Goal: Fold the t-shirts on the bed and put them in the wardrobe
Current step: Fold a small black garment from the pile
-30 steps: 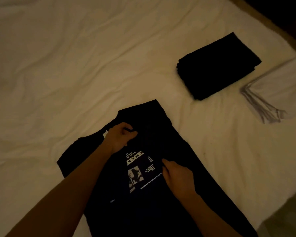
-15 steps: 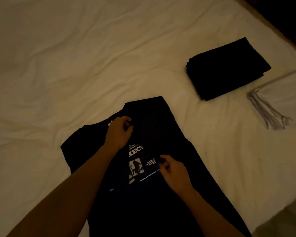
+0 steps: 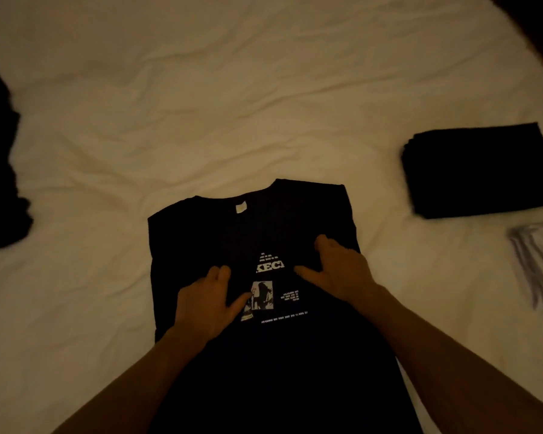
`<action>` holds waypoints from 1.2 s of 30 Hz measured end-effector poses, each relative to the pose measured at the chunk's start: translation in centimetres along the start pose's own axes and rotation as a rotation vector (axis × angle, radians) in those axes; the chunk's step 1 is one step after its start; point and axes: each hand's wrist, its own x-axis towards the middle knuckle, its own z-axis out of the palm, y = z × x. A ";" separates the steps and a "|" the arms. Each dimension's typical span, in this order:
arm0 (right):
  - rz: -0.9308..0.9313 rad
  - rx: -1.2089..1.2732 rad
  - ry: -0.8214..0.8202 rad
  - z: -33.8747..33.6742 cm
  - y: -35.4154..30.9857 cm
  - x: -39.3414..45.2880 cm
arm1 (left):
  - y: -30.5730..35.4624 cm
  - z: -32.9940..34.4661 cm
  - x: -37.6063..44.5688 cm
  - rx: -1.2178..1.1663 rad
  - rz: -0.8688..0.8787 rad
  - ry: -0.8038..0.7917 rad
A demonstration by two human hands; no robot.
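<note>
Covering the frame, white bed sheet (image 3: 201, 104) carries black printed t-shirt (image 3: 264, 220) at center, folded black stack (image 3: 480, 170) right, with left hand (image 3: 206, 303) and right hand (image 3: 342, 270) pressing flat on it, fingers straight, gripping nothing.

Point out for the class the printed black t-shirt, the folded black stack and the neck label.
printed black t-shirt (image 3: 201, 233): head view, its left shoulder area.
folded black stack (image 3: 480, 170): head view, its top face.
neck label (image 3: 241, 208): head view, the white tag's middle.
</note>
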 end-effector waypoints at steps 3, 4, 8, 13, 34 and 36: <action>-0.062 -0.230 -0.131 2.6 -0.8 0.2 | 1.5 1.8 -1.5 -0.071 -0.107 0.043; -0.080 -0.269 -0.113 3.6 -0.8 -0.2 | 1.9 2.3 -1.9 -0.093 -0.133 0.048; -0.165 -0.216 -0.018 5.2 -0.4 -1.4 | 2.6 3.0 -2.0 -0.097 -0.161 0.041; -0.292 -0.247 -0.040 5.3 -0.5 -1.4 | 2.3 2.6 -1.6 -0.114 -0.176 0.017; 0.102 0.058 0.348 -5.7 -0.1 9.9 | -8.7 -3.8 7.4 -0.578 -0.713 0.399; 0.225 -0.001 0.153 -7.3 0.7 14.3 | -10.4 -5.2 10.9 -0.829 -0.817 0.181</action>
